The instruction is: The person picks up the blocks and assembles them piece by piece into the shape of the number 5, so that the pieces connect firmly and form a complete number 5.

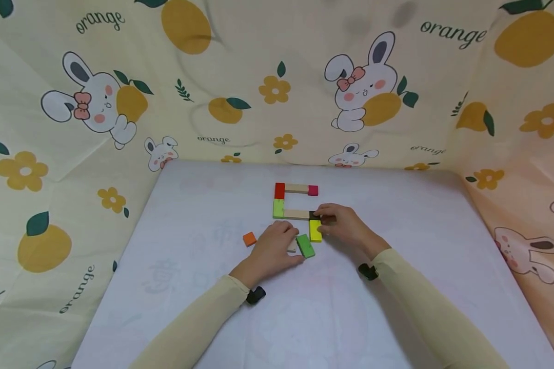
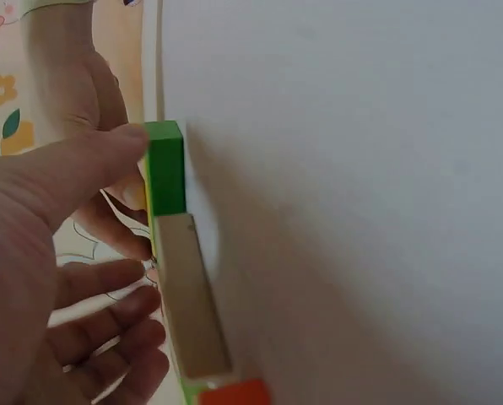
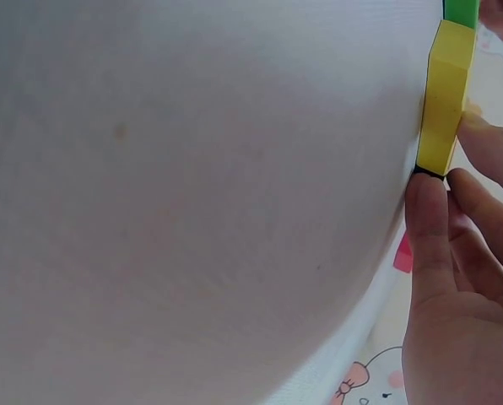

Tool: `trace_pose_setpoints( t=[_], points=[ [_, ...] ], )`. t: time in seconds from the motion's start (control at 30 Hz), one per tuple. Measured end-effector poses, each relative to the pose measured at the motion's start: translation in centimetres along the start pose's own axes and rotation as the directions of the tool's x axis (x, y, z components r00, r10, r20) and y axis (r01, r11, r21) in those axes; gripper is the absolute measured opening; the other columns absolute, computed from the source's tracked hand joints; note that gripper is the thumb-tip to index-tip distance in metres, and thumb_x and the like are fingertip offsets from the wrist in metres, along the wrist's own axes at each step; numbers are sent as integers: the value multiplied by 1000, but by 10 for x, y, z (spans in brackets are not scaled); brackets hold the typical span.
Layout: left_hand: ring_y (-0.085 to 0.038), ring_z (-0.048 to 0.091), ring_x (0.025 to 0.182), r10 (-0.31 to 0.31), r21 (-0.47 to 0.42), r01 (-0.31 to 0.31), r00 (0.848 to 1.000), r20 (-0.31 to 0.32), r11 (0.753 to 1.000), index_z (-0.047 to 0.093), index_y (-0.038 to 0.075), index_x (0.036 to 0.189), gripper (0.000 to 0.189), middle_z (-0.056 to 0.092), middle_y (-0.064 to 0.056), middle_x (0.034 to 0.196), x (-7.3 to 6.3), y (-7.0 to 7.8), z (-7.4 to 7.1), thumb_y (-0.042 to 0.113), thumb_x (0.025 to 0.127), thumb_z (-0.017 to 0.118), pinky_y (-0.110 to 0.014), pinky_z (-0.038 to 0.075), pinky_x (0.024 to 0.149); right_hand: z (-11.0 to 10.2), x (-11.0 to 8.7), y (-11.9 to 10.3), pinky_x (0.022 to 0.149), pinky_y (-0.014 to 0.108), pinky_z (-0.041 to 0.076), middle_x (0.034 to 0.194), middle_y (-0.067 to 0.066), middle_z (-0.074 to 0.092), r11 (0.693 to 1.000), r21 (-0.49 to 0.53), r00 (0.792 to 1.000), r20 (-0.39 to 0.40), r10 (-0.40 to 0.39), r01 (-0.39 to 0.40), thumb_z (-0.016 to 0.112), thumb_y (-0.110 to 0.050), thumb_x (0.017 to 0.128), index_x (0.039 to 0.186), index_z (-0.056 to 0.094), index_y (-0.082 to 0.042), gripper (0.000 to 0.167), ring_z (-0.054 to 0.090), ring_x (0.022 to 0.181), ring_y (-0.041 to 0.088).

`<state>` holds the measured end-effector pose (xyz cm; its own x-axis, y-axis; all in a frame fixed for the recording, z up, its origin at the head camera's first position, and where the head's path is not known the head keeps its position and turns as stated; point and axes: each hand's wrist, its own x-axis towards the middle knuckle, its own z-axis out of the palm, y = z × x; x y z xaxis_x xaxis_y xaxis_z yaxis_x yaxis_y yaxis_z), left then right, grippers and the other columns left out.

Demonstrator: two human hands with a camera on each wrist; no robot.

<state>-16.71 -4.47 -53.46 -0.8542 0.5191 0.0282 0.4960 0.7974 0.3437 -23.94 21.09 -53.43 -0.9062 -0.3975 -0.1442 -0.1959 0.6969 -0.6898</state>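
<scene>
My right hand (image 1: 346, 225) reaches in from the right, its fingertips at the black block (image 1: 313, 215) and its thumb against the side of the yellow block (image 1: 315, 231). In the right wrist view the yellow block (image 3: 446, 97) stretches up from the fingertips, with the black one mostly hidden. My left hand (image 1: 272, 248) lies over a plain wooden block (image 1: 292, 246), partly covering it. Its thumb tip is right at the edge of the green block (image 2: 167, 169) in the left wrist view, and the other fingers bend loosely beside the wooden block (image 2: 192, 295).
Beyond the hands, a red block (image 1: 279, 190), a light green block (image 1: 278, 208), two plain wooden blocks and a crimson block (image 1: 313, 190) form an angular line ending at the black one. An orange block (image 1: 249, 239) lies left of the left hand. Printed cloth (image 1: 240, 66) surrounds the white table (image 1: 189, 307).
</scene>
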Motion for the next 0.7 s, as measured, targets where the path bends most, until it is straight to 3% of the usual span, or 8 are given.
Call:
trace_pose_setpoints(
  t=[0.17,0.33,0.5,0.7],
  points=[
    [-21,52,135,102,42,-103,994,32,994,69,13,143,58,60,-3,144,11,4,-4,41,95,84,-36,44,117,0,1,0,107,45,55,149,12,61,1000,14,1000,7,-21,21,83,-10,96,139,72,-5,45,67,119,29],
    [-20,51,136,170,11,-172,981,96,985,68,12,143,56,58,-2,147,22,-1,-8,37,95,84,-32,42,118,-1,0,1,107,45,55,149,11,61,1000,6,1000,7,-12,12,83,-10,97,140,72,-6,45,67,120,29],
    [-20,50,139,171,-17,-170,974,146,985,67,11,145,60,59,-1,148,26,-2,-11,40,95,85,-32,39,121,-3,-1,1,107,45,55,149,12,61,1000,17,1000,14,-19,19,82,-9,97,140,72,-5,45,67,120,30],
    [-19,52,137,174,-25,-172,975,142,985,69,13,144,50,62,0,143,28,-4,-8,31,98,80,-32,40,119,-3,-1,4,106,44,55,149,9,61,1000,14,1000,8,-5,5,83,-10,96,139,72,-7,45,66,119,28]
  ],
)
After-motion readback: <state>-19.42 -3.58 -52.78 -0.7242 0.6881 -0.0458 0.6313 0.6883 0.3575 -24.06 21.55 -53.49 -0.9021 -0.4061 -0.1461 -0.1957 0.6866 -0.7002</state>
